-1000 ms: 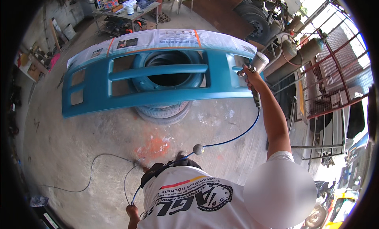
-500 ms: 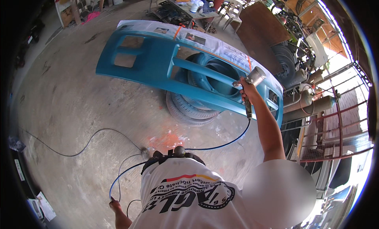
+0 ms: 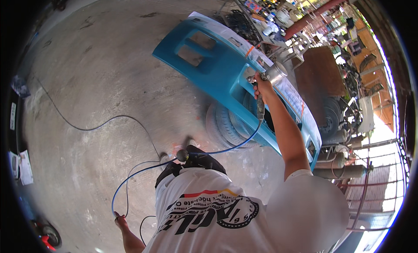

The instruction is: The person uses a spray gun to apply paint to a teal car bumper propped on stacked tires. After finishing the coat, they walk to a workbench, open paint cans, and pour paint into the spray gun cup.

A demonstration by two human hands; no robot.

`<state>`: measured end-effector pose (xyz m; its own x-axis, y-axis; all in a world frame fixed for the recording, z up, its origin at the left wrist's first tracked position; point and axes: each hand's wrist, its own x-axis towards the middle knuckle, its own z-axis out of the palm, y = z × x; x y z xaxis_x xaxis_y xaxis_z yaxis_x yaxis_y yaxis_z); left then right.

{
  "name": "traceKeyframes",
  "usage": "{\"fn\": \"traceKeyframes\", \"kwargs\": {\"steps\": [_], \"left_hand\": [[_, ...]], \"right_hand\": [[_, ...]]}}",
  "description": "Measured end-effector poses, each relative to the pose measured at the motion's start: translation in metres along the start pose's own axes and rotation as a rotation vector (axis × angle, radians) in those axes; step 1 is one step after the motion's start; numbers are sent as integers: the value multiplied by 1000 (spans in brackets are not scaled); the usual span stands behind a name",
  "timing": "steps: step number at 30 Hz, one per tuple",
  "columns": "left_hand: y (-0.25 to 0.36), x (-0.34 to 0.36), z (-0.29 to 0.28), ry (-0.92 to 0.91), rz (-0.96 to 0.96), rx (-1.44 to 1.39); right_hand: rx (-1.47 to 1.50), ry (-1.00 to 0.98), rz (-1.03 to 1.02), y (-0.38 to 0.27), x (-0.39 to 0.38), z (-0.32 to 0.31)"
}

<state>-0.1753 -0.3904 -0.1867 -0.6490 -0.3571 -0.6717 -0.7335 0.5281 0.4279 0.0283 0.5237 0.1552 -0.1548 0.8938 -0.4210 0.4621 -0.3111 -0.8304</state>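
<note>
My right hand [image 3: 263, 88], arm stretched forward, is wrapped round the handle of a paint spray gun [image 3: 276, 73] with a silver cup. The gun is over the middle of a teal car bumper [image 3: 202, 63], near its long opening. White printed masking sheet, held with orange tape, lines the bumper's far edge [image 3: 213, 27]. Stacked tires [image 3: 224, 124] lie under the bumper. A blue air hose [image 3: 235, 147] runs from the gun's handle past my waist. Low at the left, my left hand [image 3: 121, 220] is closed on that hose.
A cluttered worktable [image 3: 263, 33] and a plastic chair [image 3: 296, 56] stand beyond the bumper. Right of it are a brown board [image 3: 320, 81], a wheel [image 3: 326, 115] and gas cylinders [image 3: 348, 172]. A thin dark hose [image 3: 102, 124] trails over the concrete floor at left.
My view has turned left, so the bumper sits farther right and slants more. The spray gun in my right hand has passed from near the bumper's right end toward its middle.
</note>
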Motion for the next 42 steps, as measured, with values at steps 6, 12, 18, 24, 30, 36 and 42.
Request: {"fn": "traceKeyframes", "kwargs": {"steps": [6, 12, 18, 24, 30, 36, 42], "left_hand": [[-61, -65, 16, 124, -162, -121], [-96, -138, 35, 217, -188, -146], [-119, -231, 81, 265, -253, -142], [-125, -308, 110, 120, -500, -203], [-100, -295, 89, -18, -316, -20], [-60, -164, 23, -94, -196, 69], [38, -32, -28, 25, 83, 263]], "right_hand": [[-26, -139, -35, -52, 43, 102], [14, -242, -69, -111, 89, 208], [41, -345, -113, -164, 120, 308], [260, -462, -173, -177, 155, 358], [71, -324, -114, -136, 157, 295], [-11, -155, -67, -78, 115, 158], [-2, 16, -57, -13, 62, 10]]}}
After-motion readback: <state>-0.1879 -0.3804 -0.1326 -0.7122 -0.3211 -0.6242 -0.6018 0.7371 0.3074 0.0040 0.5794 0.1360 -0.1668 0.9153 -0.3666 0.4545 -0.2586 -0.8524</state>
